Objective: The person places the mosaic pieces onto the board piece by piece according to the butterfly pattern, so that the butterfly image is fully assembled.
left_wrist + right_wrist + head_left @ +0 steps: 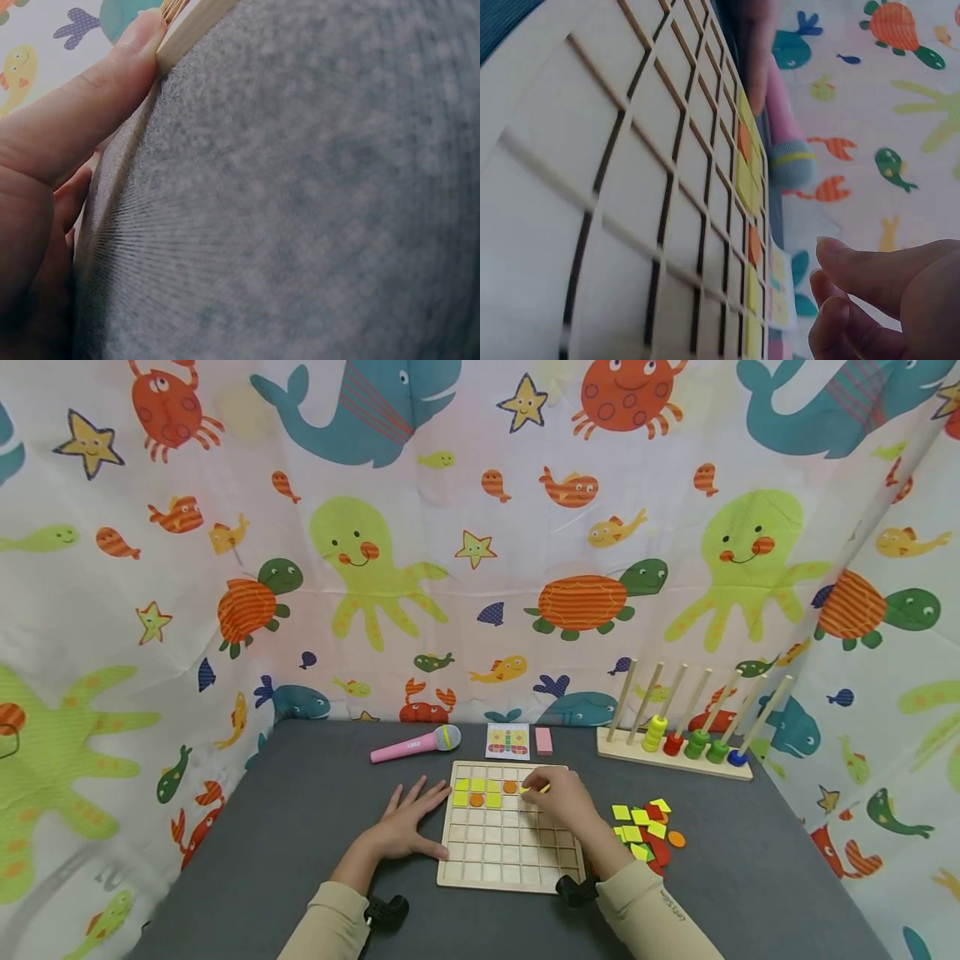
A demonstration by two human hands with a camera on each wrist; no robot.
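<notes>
Gray desk, pale wooden grid board flat on it, between the hands. Left hand released, fingers spread at the board's left side, thumb touching the edge. Right hand above the board's far right part, fingers curled in, thumb near them; can't tell if pinching anything. Loose pile right of board, mixed colors. In far cells: square yellow tiles, round orange discs.
</notes>
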